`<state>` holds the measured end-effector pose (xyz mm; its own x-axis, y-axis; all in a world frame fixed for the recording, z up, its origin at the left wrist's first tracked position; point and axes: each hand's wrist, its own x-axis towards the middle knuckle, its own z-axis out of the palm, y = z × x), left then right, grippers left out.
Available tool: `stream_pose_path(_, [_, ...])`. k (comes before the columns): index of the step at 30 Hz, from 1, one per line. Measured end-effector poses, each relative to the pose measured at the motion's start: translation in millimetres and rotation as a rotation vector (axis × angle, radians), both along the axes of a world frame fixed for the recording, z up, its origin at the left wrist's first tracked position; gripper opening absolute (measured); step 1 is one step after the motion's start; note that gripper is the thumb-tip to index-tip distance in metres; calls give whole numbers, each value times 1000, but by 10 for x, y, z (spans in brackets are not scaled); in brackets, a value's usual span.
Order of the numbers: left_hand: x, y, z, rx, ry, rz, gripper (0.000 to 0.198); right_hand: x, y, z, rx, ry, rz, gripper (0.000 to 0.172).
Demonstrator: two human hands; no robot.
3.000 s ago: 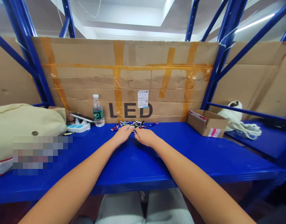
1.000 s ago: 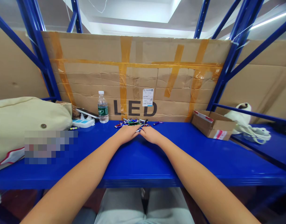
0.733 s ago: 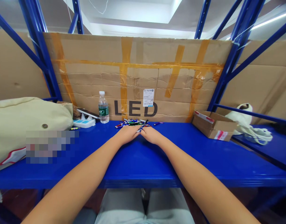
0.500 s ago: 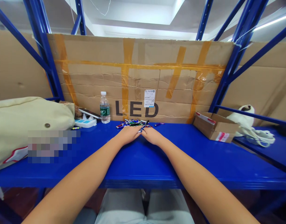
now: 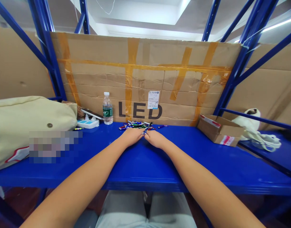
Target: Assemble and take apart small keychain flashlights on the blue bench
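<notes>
A loose pile of colourful pens [image 5: 136, 125] lies on the blue table [image 5: 145, 167] against the cardboard. At the pile's near edge, my left hand [image 5: 133, 136] is palm down with its fingers bent toward the right. My right hand [image 5: 155, 138] meets it there, fingers curled inward. Between the fingertips of both hands shows a small bluish-white piece of a pen [image 5: 144, 133], and the fingers are closed around it. My hands hide most of it. One single pen [image 5: 162, 126] rests apart, to the right of the pile.
A water bottle [image 5: 107, 109] stands left of the pile, beside a white power strip [image 5: 88, 123] and a phone [image 5: 91, 113]. A cream bag [image 5: 28, 117] fills the left side. An open cardboard box [image 5: 220, 131] and a white bag [image 5: 251, 125] are at right.
The view has shifted very slightly. My hands stay together at the near edge of the pens with hardly any movement.
</notes>
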<state>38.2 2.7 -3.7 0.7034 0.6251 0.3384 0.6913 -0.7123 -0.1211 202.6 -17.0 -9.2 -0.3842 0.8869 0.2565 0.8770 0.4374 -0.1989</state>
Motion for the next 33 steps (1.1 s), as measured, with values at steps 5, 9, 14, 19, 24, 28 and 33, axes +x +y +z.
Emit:
stream_pose_path(5, [89,-75,34,32,90,170,30,-15,-9,1,-47,45,-17,26])
stream_pose_path(9, [58,-46,7,0,38,165,31,-2,-4,-7,-66,96,-7,25])
stream_pose_path(14, [-65,68,-35,-141,-178,-73,31,93,22,-26,-233,325,53,22])
stream_pose_path(19, [-68,111,-42,-199,-252,-193,24,156,15,9,-438,549,56,23])
stream_pose_path(24, [-31,97,-40,-200,-308,-201,24,132,-8,32,-528,674,85,26])
stream_pose_path(28, [-28,111,-41,-205,-354,-202,22,99,-65,62,-581,727,125,32])
stream_pose_path(33, [-36,104,-36,-209,-332,-194,22,77,-90,79,-582,721,148,34])
